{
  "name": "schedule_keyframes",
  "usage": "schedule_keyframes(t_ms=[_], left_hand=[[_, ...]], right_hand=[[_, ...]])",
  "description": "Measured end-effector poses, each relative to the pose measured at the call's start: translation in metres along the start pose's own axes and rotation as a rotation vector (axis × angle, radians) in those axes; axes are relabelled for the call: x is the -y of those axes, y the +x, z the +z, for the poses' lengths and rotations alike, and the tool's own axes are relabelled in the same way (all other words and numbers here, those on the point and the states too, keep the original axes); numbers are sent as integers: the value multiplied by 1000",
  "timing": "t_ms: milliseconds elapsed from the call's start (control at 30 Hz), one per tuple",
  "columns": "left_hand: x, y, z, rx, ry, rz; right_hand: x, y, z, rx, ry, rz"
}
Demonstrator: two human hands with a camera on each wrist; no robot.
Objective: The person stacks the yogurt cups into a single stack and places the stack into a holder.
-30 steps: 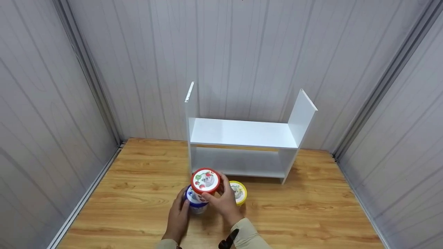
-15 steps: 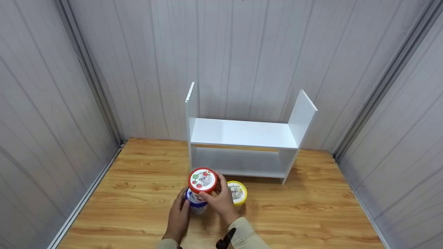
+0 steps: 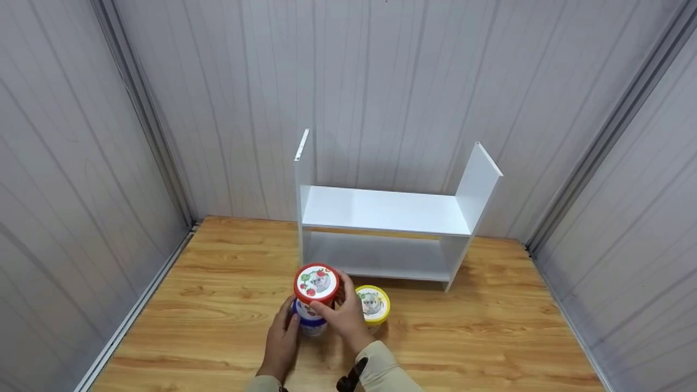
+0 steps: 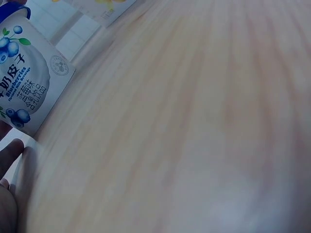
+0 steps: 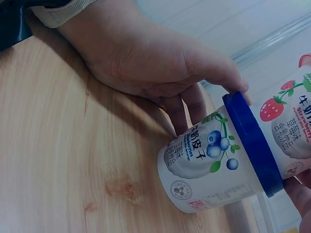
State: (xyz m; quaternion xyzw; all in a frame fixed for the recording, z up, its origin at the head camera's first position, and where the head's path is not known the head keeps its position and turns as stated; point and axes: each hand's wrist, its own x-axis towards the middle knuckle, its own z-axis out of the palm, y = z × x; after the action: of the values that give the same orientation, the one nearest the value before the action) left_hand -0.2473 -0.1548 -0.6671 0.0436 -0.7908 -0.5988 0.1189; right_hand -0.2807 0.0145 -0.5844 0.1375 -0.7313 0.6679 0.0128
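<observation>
My left hand (image 3: 280, 343) holds the side of a blueberry milk drink cup (image 3: 313, 330) with a blue lid. In the right wrist view, its thumb lies at the blue lid (image 5: 252, 143) and its fingers go behind the cup. My right hand (image 3: 349, 321) grips a strawberry milk drink cup (image 3: 316, 282) with a red lid. That cup is upright, with its base right at the blue lid. Only part of the right fingers (image 5: 297, 198) shows in the right wrist view. A yellow-lidded cup (image 3: 373, 305) stands on the table, right of both.
A white two-level shelf (image 3: 386, 211) with tall side panels stands behind the cups. Wood-grain table (image 3: 228, 305) surface surrounds them. Pale panelled walls (image 3: 370, 81) enclose the back and both sides.
The right hand and the strawberry cup have shifted a little to the left over the blueberry cup. The left hand keeps its hold, and the yellow-lidded cup stays in place.
</observation>
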Motion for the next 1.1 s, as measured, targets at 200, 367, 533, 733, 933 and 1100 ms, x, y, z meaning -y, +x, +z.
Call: schedule_keyframes(t_ms=[200,367,533,733,933,1100], left_hand=[[0,-1,0,-9,9,12],[-1,-1,0,-7,-6,18],[0,0,1,-3,-7,-2],[3,1,2,2,0,-3],[3,1,2,0,6,1],[3,1,1,-12,8,-9]], right_hand=[[3,0,2,-9,-12,-21],[1,0,4,-14,-13,-25],[2,0,5,-14,-19,-14],[6,-1,5,-7,-40,-1],[4,-1,4,5,-47,-9],[4,-2,1,45,-59,-8]])
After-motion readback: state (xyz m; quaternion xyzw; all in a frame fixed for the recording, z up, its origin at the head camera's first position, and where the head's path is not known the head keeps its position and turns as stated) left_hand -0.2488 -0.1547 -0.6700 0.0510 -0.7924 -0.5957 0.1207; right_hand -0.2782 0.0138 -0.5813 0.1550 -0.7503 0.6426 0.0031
